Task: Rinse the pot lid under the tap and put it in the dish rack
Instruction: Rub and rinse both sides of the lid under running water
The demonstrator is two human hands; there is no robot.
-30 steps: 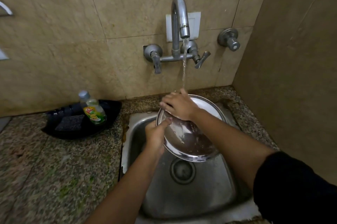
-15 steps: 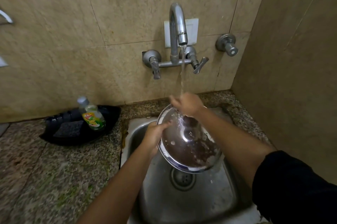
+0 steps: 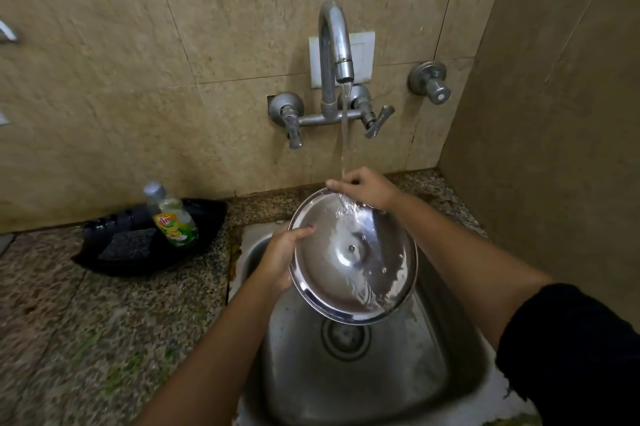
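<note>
both hands grip the pot lid by its rim: my left hand curls closed on the left edge, my right hand pinches the far edge. i see the lid tilted over the sink, its inner face toward me, the tap stream landing just beside my right fingers. a dish soap bottle lies in a black tray on the bench.

Beige tiled walls; speckled granite counter; dim light
</note>
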